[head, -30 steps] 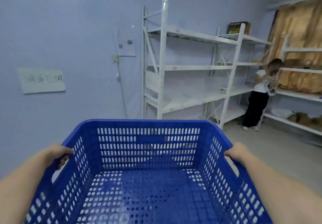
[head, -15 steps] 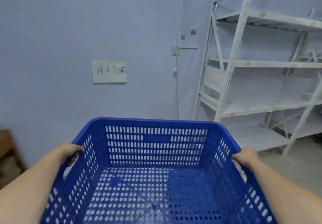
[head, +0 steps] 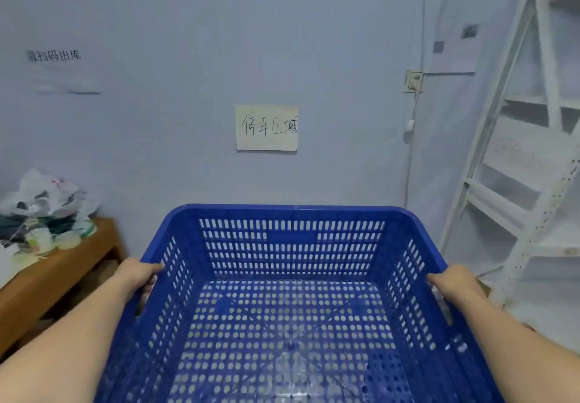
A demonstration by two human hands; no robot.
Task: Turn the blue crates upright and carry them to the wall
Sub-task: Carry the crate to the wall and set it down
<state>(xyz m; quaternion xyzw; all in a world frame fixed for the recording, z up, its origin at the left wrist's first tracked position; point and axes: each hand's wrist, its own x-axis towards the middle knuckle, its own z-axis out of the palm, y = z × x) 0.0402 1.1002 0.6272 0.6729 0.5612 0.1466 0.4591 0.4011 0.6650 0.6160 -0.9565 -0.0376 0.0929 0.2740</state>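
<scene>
Fingers (head: 156,267) of the left hand (head: 138,274) curl over the left rim of the one blue perforated plastic crate (head: 292,314), and the right hand (head: 455,281) clamps the right rim the same way, its fingertips hidden behind the crate wall. From the head view, the crate is upright, open side up, held between both bare forearms in front of a pale blue-grey wall (head: 188,57). One cream paper sign (head: 266,128) with handwritten characters is stuck on that wall above the crate's far rim. At left stands one brown wooden table (head: 56,277) carrying plastic bags and small containers. At right stands one white metal shelving rack (head: 514,183).
</scene>
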